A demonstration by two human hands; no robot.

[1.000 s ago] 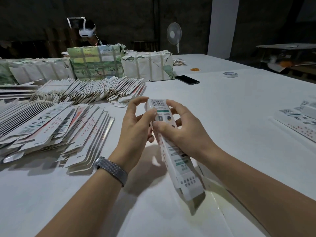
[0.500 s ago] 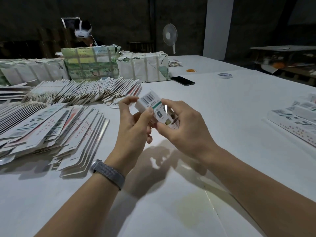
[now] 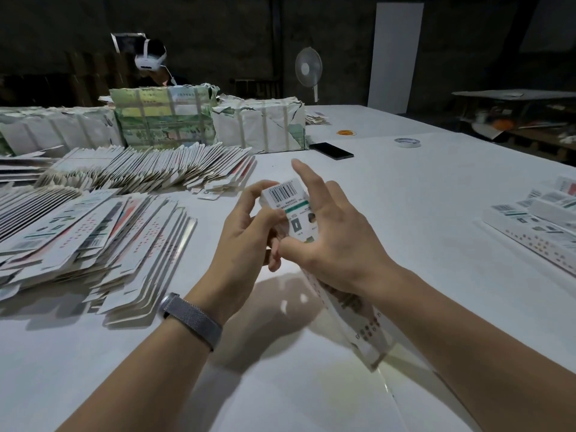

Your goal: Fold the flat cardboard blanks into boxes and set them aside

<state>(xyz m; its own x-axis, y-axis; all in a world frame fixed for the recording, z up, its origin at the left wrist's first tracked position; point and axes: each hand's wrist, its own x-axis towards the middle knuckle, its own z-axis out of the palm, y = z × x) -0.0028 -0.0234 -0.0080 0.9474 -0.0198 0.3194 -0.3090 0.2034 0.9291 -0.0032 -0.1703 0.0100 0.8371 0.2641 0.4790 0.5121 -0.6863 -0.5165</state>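
Observation:
I hold a long white printed box [image 3: 288, 202] slanted over the table, its barcode end up and away from me, its lower end [image 3: 367, 341] near my right forearm. My left hand [image 3: 246, 241] grips the upper end, fingers curled round its left side. My right hand [image 3: 330, 235] holds the box from the right with thumb and lower fingers, while its index finger sticks up straight. Flat cardboard blanks [image 3: 93, 232] lie fanned in a thick pile to my left. Folded boxes [image 3: 536, 219] lie in a row at the right edge.
A second fanned row of blanks [image 3: 162, 169] lies behind the pile, with strapped bundles [image 3: 162, 120] beyond it. A black phone [image 3: 331, 150], a tape roll [image 3: 407, 142] and a fan [image 3: 308, 70] stand farther back. A person with a white headset [image 3: 150, 57] sits behind the bundles.
The box has swung from end-on to slanted, its lower end now showing under my right wrist. My right index finger has lifted off and points up. Both hands sit a little higher.

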